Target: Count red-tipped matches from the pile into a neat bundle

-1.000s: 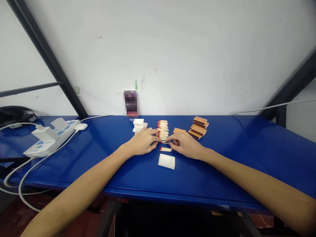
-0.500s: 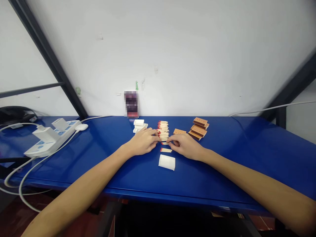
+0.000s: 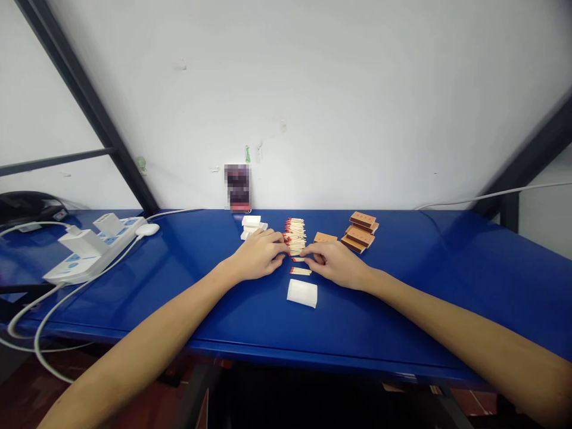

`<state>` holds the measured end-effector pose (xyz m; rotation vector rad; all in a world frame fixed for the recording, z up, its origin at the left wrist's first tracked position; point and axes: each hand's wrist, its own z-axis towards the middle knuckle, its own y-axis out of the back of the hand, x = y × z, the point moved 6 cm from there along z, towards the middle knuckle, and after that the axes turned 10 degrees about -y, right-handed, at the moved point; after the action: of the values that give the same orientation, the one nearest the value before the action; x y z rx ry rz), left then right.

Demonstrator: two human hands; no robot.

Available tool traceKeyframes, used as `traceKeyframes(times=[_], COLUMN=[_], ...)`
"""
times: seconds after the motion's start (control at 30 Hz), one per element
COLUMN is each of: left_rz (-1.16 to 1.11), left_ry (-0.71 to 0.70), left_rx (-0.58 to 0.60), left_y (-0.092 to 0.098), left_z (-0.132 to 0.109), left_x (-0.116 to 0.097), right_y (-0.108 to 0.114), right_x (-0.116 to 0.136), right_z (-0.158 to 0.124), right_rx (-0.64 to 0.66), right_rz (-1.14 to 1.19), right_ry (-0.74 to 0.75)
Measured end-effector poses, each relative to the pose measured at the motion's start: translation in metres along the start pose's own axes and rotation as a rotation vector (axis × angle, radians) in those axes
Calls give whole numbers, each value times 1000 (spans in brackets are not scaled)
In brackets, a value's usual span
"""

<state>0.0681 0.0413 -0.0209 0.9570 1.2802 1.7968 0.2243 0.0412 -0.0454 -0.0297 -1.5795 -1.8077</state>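
A row of red-tipped matches point(image 3: 295, 235) lies on the blue table point(image 3: 447, 286) between my hands. My left hand point(image 3: 259, 256) rests curled beside the row's left side, fingertips touching the matches. My right hand point(image 3: 336, 263) pinches a match at the row's near end point(image 3: 298, 259). A few separate matches point(image 3: 300, 271) lie just below. A white inner matchbox tray point(image 3: 302, 293) sits nearer to me.
More white trays point(image 3: 252, 224) lie behind my left hand. Brown matchbox sleeves point(image 3: 361, 231) are stacked at the right, one sleeve point(image 3: 325, 238) apart. A white power strip point(image 3: 92, 247) with cables sits at the left. A blurred small box point(image 3: 237, 188) stands against the wall.
Both hands stay at the matches; my right fingers have drawn a match slightly away from the row's near end. Little else has moved.
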Motion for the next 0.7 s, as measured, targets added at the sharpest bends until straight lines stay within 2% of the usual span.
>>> traceKeyframes(times=[0.7], left_rz=[5], left_ry=[-40], left_rx=[32], left_y=[-1], left_z=[0], left_x=[-4], right_y=[2], right_x=[8], right_z=[-2], right_rx=[35], right_rz=[-55], right_ry=[46])
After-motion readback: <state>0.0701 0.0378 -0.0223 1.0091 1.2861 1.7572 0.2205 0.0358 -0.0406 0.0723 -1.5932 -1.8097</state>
